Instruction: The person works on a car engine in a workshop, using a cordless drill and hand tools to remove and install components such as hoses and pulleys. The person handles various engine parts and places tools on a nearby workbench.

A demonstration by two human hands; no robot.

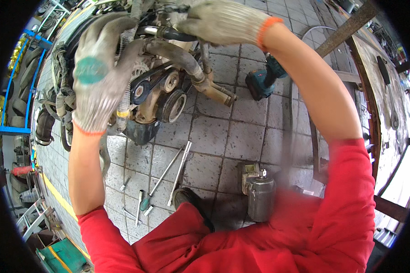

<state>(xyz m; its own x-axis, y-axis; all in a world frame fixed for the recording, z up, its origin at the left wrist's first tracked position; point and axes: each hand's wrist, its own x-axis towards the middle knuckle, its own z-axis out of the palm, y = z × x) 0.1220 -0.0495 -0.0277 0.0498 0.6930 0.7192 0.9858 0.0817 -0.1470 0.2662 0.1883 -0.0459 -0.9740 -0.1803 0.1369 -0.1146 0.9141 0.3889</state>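
An engine (152, 98) with pulleys, a belt and hoses stands on the tiled floor in front of me. My left hand (95, 68), in a knitted glove with a green patch, reaches over its left side. Thumb and fingers are apart around a grey corrugated conduit (124, 93), without a visible grip on it. My right hand (228, 22), gloved too, is at the engine's top with fingers curled beside a black hose (175, 34) with a shiny metal end. Its fingertips are blurred, and what they hold is hidden. Below runs a thick, dirty bent hose (177, 54).
A teal cordless power tool (262, 82) stands right of the engine. Wrenches (180, 173) and a green-handled screwdriver (146, 202) lie on the floor by my foot. A grey metal canister (261, 198) stands near my knee. A workbench (378, 91) edges the right, blue shelving (13, 129) the left.
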